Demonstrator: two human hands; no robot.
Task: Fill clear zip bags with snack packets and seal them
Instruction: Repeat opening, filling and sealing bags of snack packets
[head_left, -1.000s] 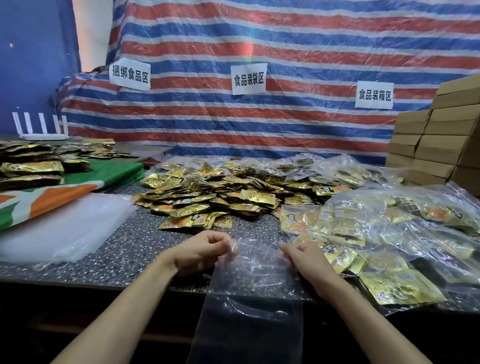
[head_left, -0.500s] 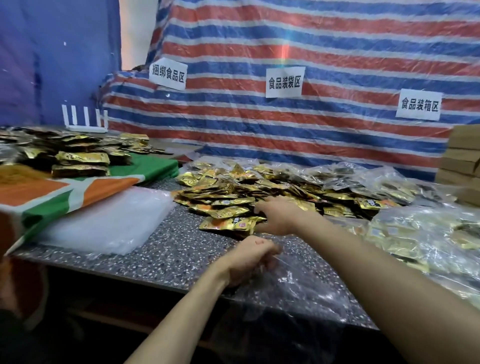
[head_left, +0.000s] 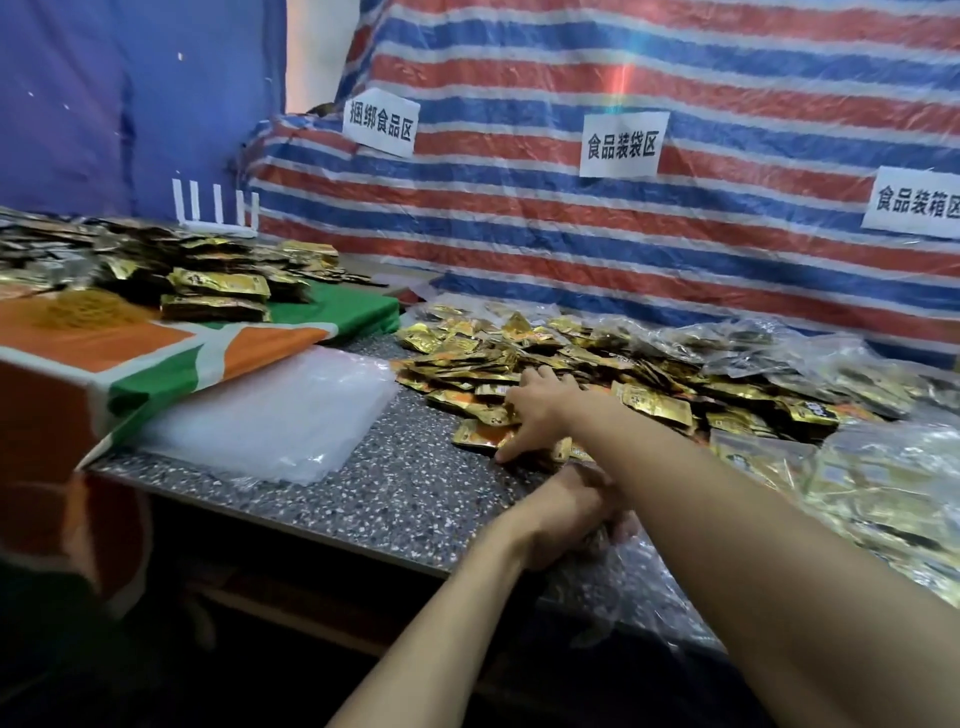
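Your right hand has pushed deeper into snack packets, at pile's near edge. Head view: fingers splayed over packets, none visibly gripped, likely raking batch toward bag. Left hand curled, pinching clear zip bag at worktop front edge below pile, keeping mouth ready. Bag limp, crinkled, apparently empty.

Left hand, right hand (both bare)

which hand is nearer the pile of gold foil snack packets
Right. The right hand touches the near edge of the pile of gold foil snack packets; the left hand sits short of it, holding a clear plastic zip bag.
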